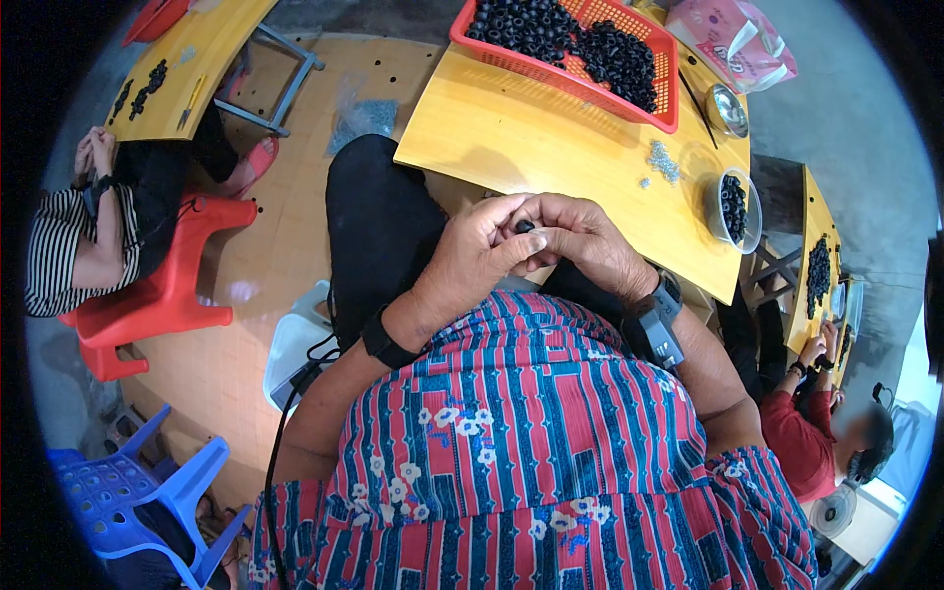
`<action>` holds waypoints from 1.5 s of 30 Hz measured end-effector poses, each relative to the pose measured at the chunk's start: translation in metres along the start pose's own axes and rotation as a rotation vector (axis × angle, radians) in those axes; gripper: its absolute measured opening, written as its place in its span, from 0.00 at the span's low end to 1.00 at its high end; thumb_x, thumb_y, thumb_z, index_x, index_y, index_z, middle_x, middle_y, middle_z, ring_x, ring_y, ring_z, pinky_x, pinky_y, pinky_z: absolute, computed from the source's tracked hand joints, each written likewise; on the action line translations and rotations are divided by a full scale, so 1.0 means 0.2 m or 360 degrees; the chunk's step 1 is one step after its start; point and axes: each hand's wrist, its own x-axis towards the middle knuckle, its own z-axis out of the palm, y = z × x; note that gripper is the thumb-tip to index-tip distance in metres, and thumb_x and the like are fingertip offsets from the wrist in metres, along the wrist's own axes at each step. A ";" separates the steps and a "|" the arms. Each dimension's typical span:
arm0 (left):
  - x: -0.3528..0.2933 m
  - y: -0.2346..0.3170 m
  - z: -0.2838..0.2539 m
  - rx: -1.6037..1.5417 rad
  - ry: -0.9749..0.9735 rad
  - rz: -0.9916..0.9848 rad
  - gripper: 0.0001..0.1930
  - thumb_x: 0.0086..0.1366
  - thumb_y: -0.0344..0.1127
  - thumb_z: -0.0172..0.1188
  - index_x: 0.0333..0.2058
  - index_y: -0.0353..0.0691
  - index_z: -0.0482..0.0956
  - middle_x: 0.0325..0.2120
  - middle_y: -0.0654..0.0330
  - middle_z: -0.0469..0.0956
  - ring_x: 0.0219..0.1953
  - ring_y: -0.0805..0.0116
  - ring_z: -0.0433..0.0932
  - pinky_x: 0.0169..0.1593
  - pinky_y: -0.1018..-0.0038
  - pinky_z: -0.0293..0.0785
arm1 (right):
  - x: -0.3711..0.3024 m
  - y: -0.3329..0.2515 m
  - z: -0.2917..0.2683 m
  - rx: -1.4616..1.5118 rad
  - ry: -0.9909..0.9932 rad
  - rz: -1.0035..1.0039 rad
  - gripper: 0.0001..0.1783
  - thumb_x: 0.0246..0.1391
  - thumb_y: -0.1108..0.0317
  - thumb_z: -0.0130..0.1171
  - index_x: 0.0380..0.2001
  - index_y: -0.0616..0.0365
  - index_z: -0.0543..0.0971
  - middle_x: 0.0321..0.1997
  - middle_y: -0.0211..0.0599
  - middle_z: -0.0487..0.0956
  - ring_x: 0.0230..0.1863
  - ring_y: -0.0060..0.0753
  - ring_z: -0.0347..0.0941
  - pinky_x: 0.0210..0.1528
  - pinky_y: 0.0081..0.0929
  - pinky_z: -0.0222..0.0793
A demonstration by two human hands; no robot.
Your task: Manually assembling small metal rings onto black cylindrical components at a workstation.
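Both my hands meet in front of my body, close to the near edge of the yellow table (472, 128). Between their fingertips is a small black round part (524, 226), mostly covered by the fingers. My left hand (477, 246) is closed, its thumb pressed toward the part. Curled in from the other side, my right hand (585, 236) has its thumb and fingers pinched at the same part. Beyond them, a red plastic basket (560, 71) holds many black ring-like parts (615, 61). To the right, a clear round tub (752, 211) contains more black parts.
Small clear pieces (663, 162) lie loose on the table. At its far right are a metal bowl (728, 110), a dark stick (698, 108) and a pink package (733, 44). Red (162, 285) and blue (147, 501) plastic stools stand left. Other people sit at tables on both sides.
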 end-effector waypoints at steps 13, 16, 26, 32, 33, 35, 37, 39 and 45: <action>0.03 0.02 0.07 -0.0165 0.0249 0.0165 0.18 0.61 0.31 0.55 0.48 0.30 0.70 0.31 0.59 0.74 0.29 0.77 0.75 0.33 0.81 0.73 | 0.00 0.01 -0.01 0.0243 0.0116 -0.0117 0.09 0.57 0.68 0.53 0.38 0.60 0.75 0.28 0.26 0.75 0.26 0.12 0.68 0.26 0.12 0.64; 0.01 0.05 0.08 -0.0189 0.0231 0.0025 0.23 0.64 0.29 0.51 0.57 0.33 0.63 0.30 0.68 0.67 0.27 0.83 0.65 0.31 0.86 0.63 | -0.04 -0.03 -0.06 0.0366 0.0269 -0.0200 0.09 0.56 0.70 0.55 0.38 0.62 0.76 0.29 0.26 0.75 0.27 0.14 0.67 0.30 0.15 0.67; 0.01 0.08 0.06 -0.0085 0.0229 -0.0005 0.21 0.63 0.28 0.51 0.55 0.32 0.67 0.28 0.69 0.66 0.27 0.84 0.64 0.31 0.86 0.64 | -0.45 -0.05 -0.67 -0.0163 0.1793 -0.0598 0.10 0.48 0.79 0.60 0.36 0.63 0.77 0.28 0.28 0.75 0.27 0.17 0.71 0.30 0.14 0.71; 0.03 0.04 0.05 0.0020 0.0210 -0.0006 0.18 0.63 0.27 0.53 0.52 0.34 0.70 0.27 0.70 0.68 0.27 0.85 0.65 0.32 0.87 0.65 | -0.62 0.10 -0.91 -0.1276 0.2174 0.0072 0.19 0.38 0.67 0.66 0.37 0.63 0.78 0.21 0.41 0.78 0.25 0.33 0.76 0.30 0.29 0.69; 0.03 0.02 0.05 0.0041 0.0192 0.0014 0.18 0.63 0.27 0.53 0.52 0.34 0.70 0.27 0.70 0.68 0.27 0.85 0.65 0.32 0.87 0.65 | -0.64 0.10 -0.92 -0.1313 0.2214 0.0154 0.18 0.39 0.68 0.64 0.37 0.62 0.78 0.22 0.41 0.78 0.25 0.34 0.76 0.29 0.27 0.69; 0.03 0.02 0.05 0.0093 0.0186 0.0002 0.17 0.62 0.26 0.53 0.51 0.34 0.71 0.28 0.70 0.69 0.27 0.85 0.66 0.31 0.86 0.65 | -0.60 0.06 -0.86 -0.1265 0.2196 0.0038 0.15 0.42 0.71 0.62 0.37 0.63 0.78 0.22 0.40 0.78 0.25 0.33 0.75 0.29 0.26 0.68; 0.02 0.03 0.03 0.0066 0.0187 0.0013 0.18 0.62 0.25 0.52 0.51 0.34 0.71 0.28 0.69 0.69 0.26 0.85 0.66 0.30 0.86 0.65 | -0.53 0.03 -0.81 -0.1198 0.2111 -0.0169 0.13 0.44 0.73 0.61 0.36 0.64 0.78 0.25 0.37 0.78 0.25 0.27 0.74 0.30 0.23 0.68; 0.03 0.04 0.02 0.0049 0.0197 0.0008 0.18 0.62 0.25 0.52 0.51 0.34 0.71 0.28 0.69 0.69 0.26 0.85 0.66 0.30 0.86 0.65 | -0.42 0.03 -0.76 -0.1059 0.1985 -0.0402 0.10 0.46 0.76 0.60 0.35 0.65 0.78 0.29 0.33 0.77 0.27 0.18 0.71 0.31 0.18 0.67; 0.06 0.09 -0.03 0.0010 0.0223 -0.0034 0.18 0.62 0.25 0.52 0.52 0.35 0.71 0.28 0.70 0.68 0.26 0.85 0.65 0.29 0.87 0.65 | 0.00 -0.28 -0.50 -0.1203 0.1437 -0.0652 0.07 0.44 0.76 0.60 0.31 0.62 0.79 0.28 0.41 0.77 0.26 0.35 0.74 0.30 0.26 0.70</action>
